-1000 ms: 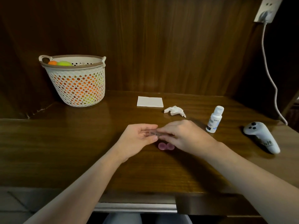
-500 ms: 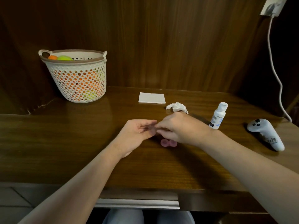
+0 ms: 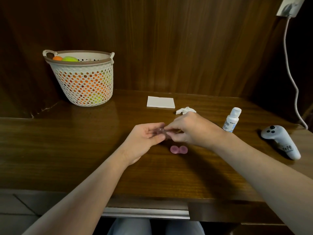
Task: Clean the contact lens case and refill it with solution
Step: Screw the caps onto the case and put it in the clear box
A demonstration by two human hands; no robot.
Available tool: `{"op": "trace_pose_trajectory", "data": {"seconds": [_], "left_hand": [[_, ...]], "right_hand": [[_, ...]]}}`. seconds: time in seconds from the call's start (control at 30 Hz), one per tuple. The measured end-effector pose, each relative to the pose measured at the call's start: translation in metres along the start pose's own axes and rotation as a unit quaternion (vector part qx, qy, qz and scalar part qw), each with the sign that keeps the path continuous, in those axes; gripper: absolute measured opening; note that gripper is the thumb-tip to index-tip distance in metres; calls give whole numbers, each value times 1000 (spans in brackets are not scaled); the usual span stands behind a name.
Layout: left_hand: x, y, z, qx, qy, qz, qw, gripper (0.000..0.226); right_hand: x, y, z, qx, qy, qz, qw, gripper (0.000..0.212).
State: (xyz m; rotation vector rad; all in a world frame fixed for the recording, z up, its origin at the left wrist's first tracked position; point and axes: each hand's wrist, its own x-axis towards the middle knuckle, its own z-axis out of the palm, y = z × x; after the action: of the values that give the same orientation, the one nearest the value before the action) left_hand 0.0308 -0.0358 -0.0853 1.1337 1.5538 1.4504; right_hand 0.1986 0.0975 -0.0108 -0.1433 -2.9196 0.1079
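Note:
A small clear contact lens case (image 3: 160,131) is held just above the wooden desk between both hands. My left hand (image 3: 145,138) grips its left end with curled fingers. My right hand (image 3: 188,129) pinches its right end; most of that end is hidden by the fingers. Two pink round caps (image 3: 178,149) lie side by side on the desk just below the hands. The white solution bottle (image 3: 231,122) stands upright with its cap on, to the right of my right hand.
A folded white tissue (image 3: 160,102) and a crumpled tissue (image 3: 183,110) lie behind the hands. A perforated basket (image 3: 83,80) of coloured balls stands at the back left. A white controller (image 3: 281,141) lies far right, under a hanging cable (image 3: 293,78).
Both hands have lifted slightly with the case and now hold it higher above the pink caps. The camera view has tilted a little; the caps and bottle have not moved.

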Motion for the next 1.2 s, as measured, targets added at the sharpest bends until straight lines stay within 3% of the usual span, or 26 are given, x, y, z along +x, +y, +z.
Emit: {"op": "trace_pose_trajectory", "data": {"seconds": [0.17, 0.33, 0.53, 0.7, 0.83, 1.0, 1.2], "left_hand": [[-2, 3, 0, 8, -10, 1, 1000, 67], [-2, 8, 5, 15, -10, 10, 1000, 76], [-1, 6, 4, 24, -8, 8, 1000, 58], [2, 5, 4, 6, 12, -17, 1000, 62], [2, 5, 6, 17, 23, -24, 999, 63], [2, 6, 8, 35, 17, -23, 999, 63], [2, 6, 9, 52, 9, -15, 999, 64]], "right_hand": [[-5, 15, 13, 70, 103, 64, 990, 26], [-5, 20, 27, 190, 170, 179, 950, 21], [7, 25, 39, 269, 206, 237, 911, 14], [10, 28, 45, 204, 181, 244, 931, 21], [-1, 26, 41, 123, 187, 186, 957, 18], [-6, 24, 25, -2, 129, 114, 985, 15], [5, 23, 24, -89, 68, 84, 990, 27]]}}
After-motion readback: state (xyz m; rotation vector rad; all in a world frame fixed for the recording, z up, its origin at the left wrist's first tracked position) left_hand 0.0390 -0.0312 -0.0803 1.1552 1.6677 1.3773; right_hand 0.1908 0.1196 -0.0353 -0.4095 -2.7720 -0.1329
